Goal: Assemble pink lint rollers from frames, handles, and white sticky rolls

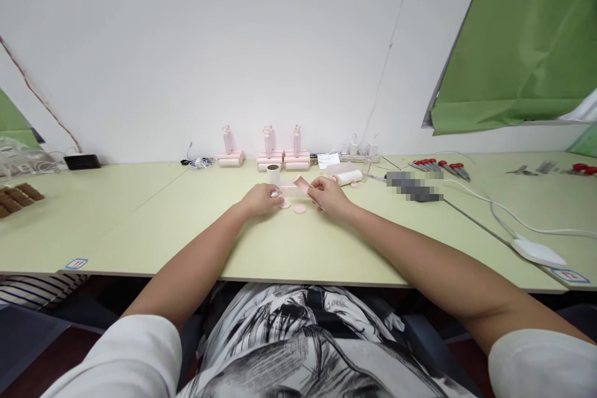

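My right hand (330, 196) is closed on a pink curved piece (303, 184), which it holds tilted above the table. To its left, my left hand (262, 199) has its fingers pressed together around something small and pale that I cannot make out. Between the hands is a translucent pale pink piece (290, 189). A pink disc (299, 209) lies flat on the table just in front of them, and another disc (285, 204) is beside my left fingertips. Behind my left hand a white tube with a dark opening (273, 173) stands upright.
Pink rollers (269, 163) with upright pink handles stand along the wall. A white roller (349, 178) lies right of my hands. Red-and-grey tools (426, 165), a white cable and a white device (538, 252) are at the right. A black box (83, 161) is at the left.
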{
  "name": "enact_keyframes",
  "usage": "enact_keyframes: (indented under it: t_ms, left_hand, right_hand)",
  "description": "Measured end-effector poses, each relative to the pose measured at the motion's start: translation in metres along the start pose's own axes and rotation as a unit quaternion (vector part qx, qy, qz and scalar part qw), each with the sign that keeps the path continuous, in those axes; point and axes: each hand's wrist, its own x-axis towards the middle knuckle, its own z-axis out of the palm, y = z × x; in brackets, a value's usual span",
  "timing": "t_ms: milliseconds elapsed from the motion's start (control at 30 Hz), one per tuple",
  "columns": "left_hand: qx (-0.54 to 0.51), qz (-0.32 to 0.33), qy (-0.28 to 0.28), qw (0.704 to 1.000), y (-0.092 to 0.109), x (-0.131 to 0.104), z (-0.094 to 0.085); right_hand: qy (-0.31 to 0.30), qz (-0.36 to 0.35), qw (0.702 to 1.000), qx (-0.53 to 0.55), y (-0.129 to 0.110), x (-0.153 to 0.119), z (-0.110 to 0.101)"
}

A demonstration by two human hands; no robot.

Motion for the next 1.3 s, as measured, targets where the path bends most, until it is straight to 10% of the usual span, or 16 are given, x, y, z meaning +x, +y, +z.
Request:
enact_keyframes:
  t_ms: [267, 500, 900, 1300]
  left_hand:
    - [-0.041, 0.027, -0.123, 0.991, 0.007, -0.007, -0.003]
    - [-0.129, -0.028, 0.08, 0.988, 0.006, 0.0, -0.006]
    - [-0.101, 0.002, 0.028, 0.994, 0.012, -0.001, 0.003]
    - [-0.025, -0.012, 0.063, 0.998, 0.014, 0.0, 0.005]
  right_hand:
    - [0.034, -0.105, 0.975, -0.194, 0.007, 0.003, -0.003]
    - [0.012, -0.138, 0.952, -0.272, 0.009, 0.001, 0.006]
    - [-0.068, -0.353, 0.906, -0.224, 0.015, 0.004, 0.012]
    - [0.0, -0.387, 0.882, -0.268, 0.009, 0.006, 0.014]
